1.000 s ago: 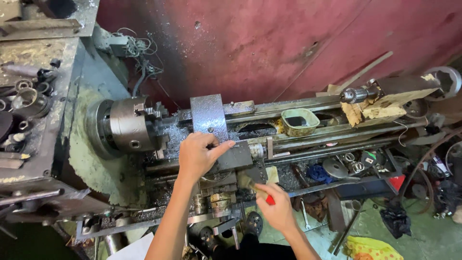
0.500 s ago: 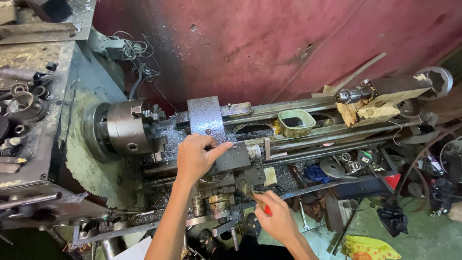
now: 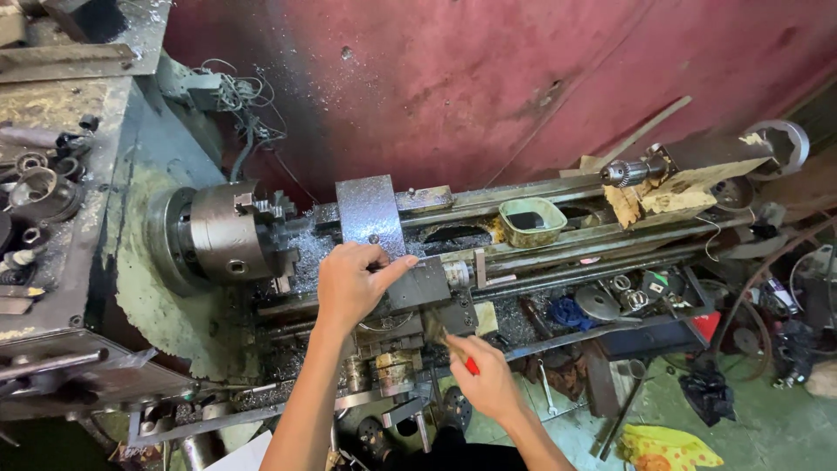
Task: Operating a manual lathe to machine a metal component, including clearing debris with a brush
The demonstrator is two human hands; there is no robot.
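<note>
Lathe: worn grey metal lathe (image 3: pixel 261 235), swarf-strewn, stood against a red wall.
Left hand: left hand (image 3: pixel 353 283) gripped the dark steel tool post (image 3: pixel 423 283).
Right hand: right hand (image 3: pixel 488 379) clenched a red-handled brush (image 3: pixel 449 340) beside it.
Risk: sharp chips could cut fingers; chuck (image 3: pixel 227 231) jaws sat near.

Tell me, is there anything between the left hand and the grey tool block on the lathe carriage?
Nothing visible stands between them. The left hand already rests on the tool block, with the thumb lying across its top. The right hand, holding a red-handled brush, is lower, toward the front of the carriage, and does not come between them.
</note>
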